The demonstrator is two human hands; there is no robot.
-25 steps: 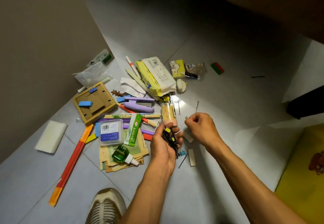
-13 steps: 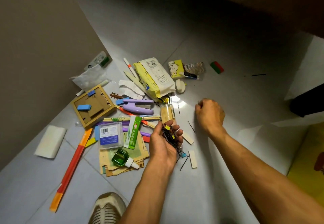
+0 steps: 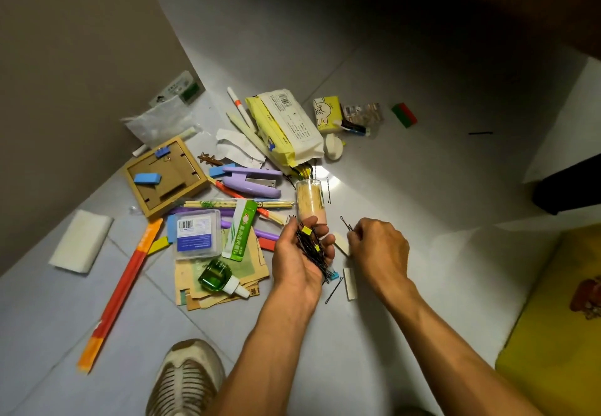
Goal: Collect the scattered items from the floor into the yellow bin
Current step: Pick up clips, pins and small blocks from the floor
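A bundle of hairpins (image 3: 311, 250) is held in the curled fingers of the left hand (image 3: 300, 259) above the floor (image 3: 406, 187), while a single hairpin (image 3: 346, 223) is pinched by the right hand (image 3: 379, 249), and the yellow bin (image 3: 553, 334) is seen at far right.

head view, steeply down, close
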